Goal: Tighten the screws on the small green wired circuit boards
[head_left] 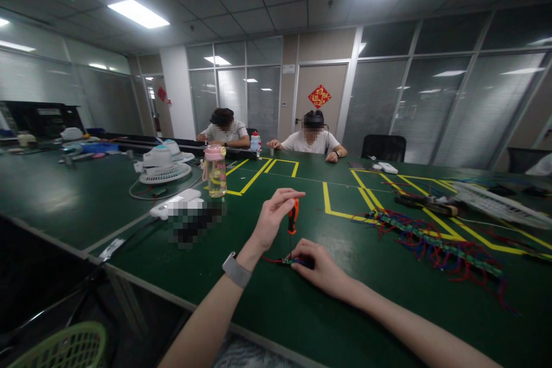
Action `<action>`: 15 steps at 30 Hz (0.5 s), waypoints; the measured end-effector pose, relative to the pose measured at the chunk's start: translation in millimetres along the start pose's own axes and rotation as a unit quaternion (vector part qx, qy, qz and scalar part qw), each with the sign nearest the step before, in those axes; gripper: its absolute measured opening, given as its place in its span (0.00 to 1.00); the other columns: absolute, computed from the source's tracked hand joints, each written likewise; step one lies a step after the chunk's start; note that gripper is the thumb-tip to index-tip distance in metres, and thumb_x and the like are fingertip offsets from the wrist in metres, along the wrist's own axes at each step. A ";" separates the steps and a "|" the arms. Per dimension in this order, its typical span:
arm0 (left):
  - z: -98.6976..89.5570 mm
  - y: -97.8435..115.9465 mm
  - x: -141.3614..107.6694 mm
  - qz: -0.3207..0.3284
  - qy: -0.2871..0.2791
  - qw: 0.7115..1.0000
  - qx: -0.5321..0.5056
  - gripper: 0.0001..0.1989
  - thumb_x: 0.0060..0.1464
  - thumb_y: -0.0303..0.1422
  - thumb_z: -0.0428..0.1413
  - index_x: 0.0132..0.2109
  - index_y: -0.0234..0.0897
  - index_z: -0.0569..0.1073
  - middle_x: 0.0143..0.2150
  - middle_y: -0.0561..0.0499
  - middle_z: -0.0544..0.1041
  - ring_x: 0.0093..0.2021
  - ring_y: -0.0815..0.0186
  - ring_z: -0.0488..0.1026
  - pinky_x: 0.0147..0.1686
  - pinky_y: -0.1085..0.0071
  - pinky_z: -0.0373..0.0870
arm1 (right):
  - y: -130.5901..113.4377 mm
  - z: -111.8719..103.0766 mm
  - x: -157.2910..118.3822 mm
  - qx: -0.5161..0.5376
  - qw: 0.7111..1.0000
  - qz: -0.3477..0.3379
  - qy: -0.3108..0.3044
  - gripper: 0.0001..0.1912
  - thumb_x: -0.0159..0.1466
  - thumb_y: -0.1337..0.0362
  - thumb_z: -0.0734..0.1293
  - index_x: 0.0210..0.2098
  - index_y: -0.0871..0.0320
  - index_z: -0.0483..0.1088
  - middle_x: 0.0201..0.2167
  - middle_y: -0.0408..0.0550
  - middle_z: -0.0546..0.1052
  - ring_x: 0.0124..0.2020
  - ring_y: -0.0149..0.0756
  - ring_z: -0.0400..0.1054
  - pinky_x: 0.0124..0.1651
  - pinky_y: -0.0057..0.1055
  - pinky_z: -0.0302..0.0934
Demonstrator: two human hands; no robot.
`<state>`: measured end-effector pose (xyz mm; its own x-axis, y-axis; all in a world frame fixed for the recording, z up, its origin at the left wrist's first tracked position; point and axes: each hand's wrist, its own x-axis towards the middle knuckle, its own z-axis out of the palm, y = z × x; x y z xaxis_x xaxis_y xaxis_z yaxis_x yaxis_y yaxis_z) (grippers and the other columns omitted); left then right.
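My left hand (272,215), a watch on its wrist, is closed around the top of an orange and black screwdriver (293,219). The screwdriver stands upright, its thin shaft pointing down at a small green circuit board (286,261) on the table. Fingers of my right hand (317,264) pinch the right side of that board and hold it against the tabletop. A red wire (271,260) runs out from the board's left end. Whether the tip sits in a screw is too small to tell.
A row of green boards with red and blue wires (435,241) lies to the right on the green table (241,299). Leftward are a pink-lidded bottle (215,175), a white power strip (177,203) and white fan parts (161,164). Two people sit across the table.
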<state>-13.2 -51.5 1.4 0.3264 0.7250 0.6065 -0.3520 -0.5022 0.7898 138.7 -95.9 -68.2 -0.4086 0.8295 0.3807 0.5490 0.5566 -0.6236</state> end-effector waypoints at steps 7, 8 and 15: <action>1.2 0.7 -0.6 -0.031 -0.013 0.999 -0.009 0.16 0.51 0.35 0.58 0.47 0.35 0.75 0.41 0.45 0.74 0.37 0.66 0.72 0.38 0.69 0.72 | 0.3 0.2 -0.6 0.013 1.000 -0.010 -0.002 0.07 0.57 0.74 0.65 0.33 0.59 0.73 0.32 0.45 0.71 0.32 0.31 0.65 0.35 0.27 0.59; 0.4 0.4 -0.4 -0.017 -0.005 1.000 0.016 0.14 0.50 0.35 0.59 0.44 0.35 0.76 0.42 0.46 0.73 0.37 0.67 0.71 0.38 0.71 0.71 | 0.9 0.3 -0.7 0.010 1.000 -0.008 -0.001 0.07 0.57 0.73 0.65 0.33 0.59 0.73 0.32 0.45 0.71 0.32 0.31 0.65 0.35 0.27 0.59; 1.5 -1.4 0.0 -0.045 -0.040 0.995 -0.077 0.18 0.57 0.36 0.52 0.54 0.36 0.71 0.48 0.42 0.73 0.45 0.60 0.72 0.43 0.62 0.72 | 3.9 0.9 -0.7 0.011 1.000 -0.010 0.004 0.06 0.57 0.73 0.65 0.33 0.60 0.73 0.32 0.46 0.72 0.33 0.32 0.66 0.35 0.27 0.60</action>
<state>-11.4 -51.5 0.4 0.4290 0.7213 0.5437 -0.4468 -0.3537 0.8217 140.5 -94.4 -71.5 -0.4143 0.8183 0.3984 0.5237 0.5724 -0.6309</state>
